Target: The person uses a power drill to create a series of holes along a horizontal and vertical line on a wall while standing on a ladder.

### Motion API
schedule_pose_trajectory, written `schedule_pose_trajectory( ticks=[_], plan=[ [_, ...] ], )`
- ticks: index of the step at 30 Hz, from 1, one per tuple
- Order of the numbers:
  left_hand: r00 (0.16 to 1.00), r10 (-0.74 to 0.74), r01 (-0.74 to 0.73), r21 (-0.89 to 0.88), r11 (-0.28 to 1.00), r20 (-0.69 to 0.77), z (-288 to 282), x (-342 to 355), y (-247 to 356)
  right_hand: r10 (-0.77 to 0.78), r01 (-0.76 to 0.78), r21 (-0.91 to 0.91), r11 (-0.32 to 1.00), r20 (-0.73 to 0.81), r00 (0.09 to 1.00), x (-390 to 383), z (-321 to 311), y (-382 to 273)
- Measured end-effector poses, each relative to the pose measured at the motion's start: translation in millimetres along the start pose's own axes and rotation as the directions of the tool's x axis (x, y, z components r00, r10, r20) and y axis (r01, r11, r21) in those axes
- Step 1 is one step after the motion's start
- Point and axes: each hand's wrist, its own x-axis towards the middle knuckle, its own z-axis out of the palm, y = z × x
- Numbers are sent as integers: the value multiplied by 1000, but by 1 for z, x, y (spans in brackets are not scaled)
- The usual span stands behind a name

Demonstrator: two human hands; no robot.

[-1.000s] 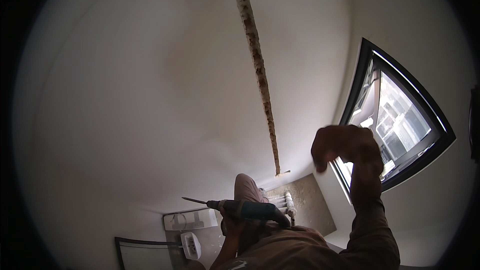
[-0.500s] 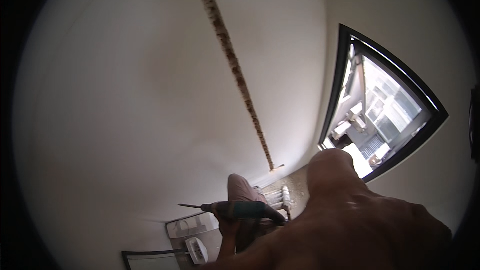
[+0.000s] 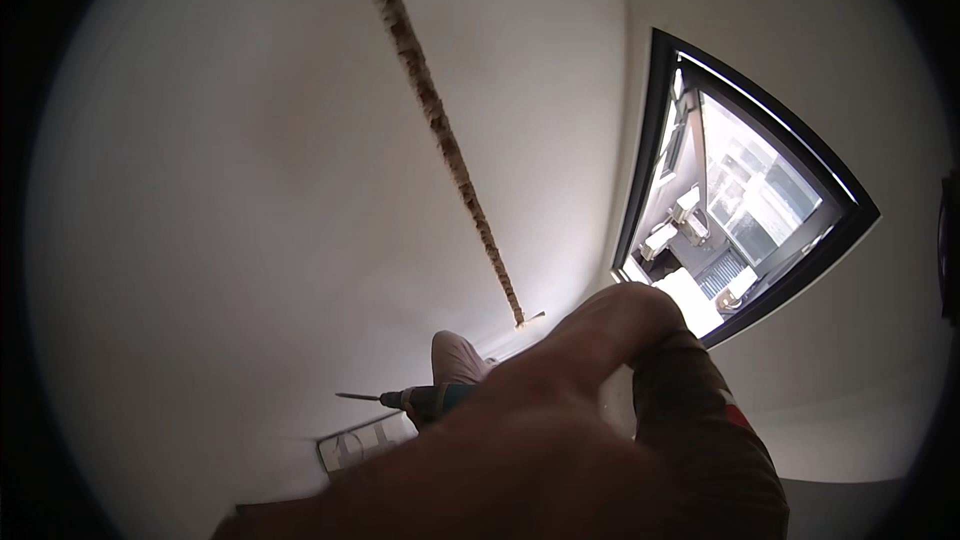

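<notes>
A teal and dark power drill (image 3: 455,399) with a long pointed bit (image 3: 357,396) is held level near the lower middle, the bit directed left. My left hand (image 3: 414,419) grips it from below, but most of that hand is hidden. Very large in front of the drill is my right hand (image 3: 500,450), its back showing and its wrist sharply bent. Its fingers are out of sight beyond the lower edge. The right forearm wears a brown sleeve (image 3: 690,410) with a red and white patch.
A rough channel (image 3: 435,115) runs down the pale wall (image 3: 280,190), exposing brown material. A dark-framed window (image 3: 650,140) is at the right. Below are my bent knee (image 3: 456,358) in pinkish trousers and a pale box-like object (image 3: 362,442), partly covered.
My right hand has swung left, hiding the rear of the drill and most of my left hand. Its brown sleeve has come into view. The whole view has shifted slightly.
</notes>
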Motion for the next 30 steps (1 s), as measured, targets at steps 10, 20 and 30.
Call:
schedule_pose_trajectory(
  ticks=[10,20,30],
  plan=[
    [988,148,-155,245,957,45,-3,1,-2,225,-199,114,973,-320,920,-76,82,122],
    [956,256,-292,480,827,141,0,0,7,851,-762,388,518,-139,507,-217,145,168],
    [953,280,-298,505,810,113,-9,2,-3,803,-996,6,88,-593,67,-245,129,128]
  ],
)
